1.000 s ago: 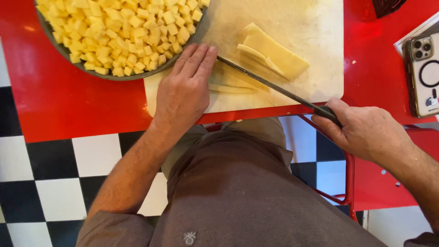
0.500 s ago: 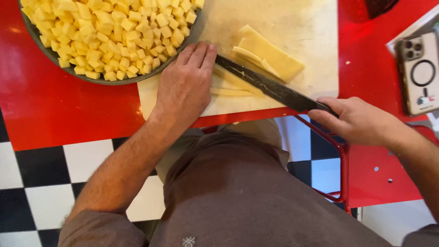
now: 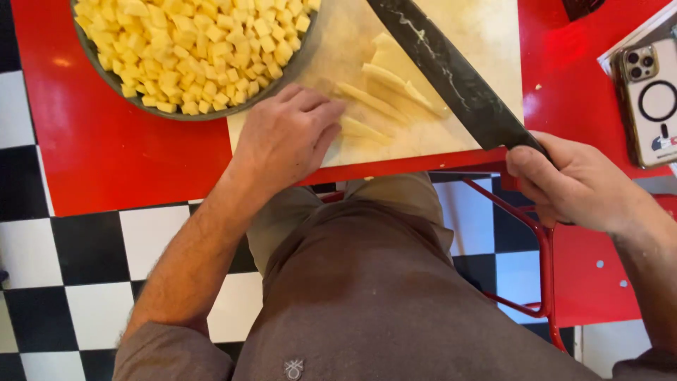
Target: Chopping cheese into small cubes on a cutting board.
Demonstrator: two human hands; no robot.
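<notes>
Head view. Left hand lay flat on the pale board, fingers spread loose, fingertips touching the near end of the yellow strips. Its grip was wide, pressing down and holding nothing. Right hand was wrapped tight round the handle of the knife, at the counter edge. The dark broad blade slanted up and left across the board, its flat partly facing the camera, just right of the strips. Whether the edge touched them could not be told.

Strips lay mid-board, a few side by side, long and thin. Judged light, firm but snappable, and wet-slick on cut faces, so likely to slide under the blade. Best held from above with bunched fingertips near the end away from the knife. Knife judged heavy and stiff, to be held at the handle only.

A grey bowl of yellow cubes stood touching the board's left corner. A phone lay far right on the counter.

Against half a second before: the blade had lain low and thin across the board, close to the left fingers. Now it was tipped, showing its flat, and stood right of the strips. The left hand had drawn back toward the board's near edge. The slabs seen earlier now showed as separate strips.
</notes>
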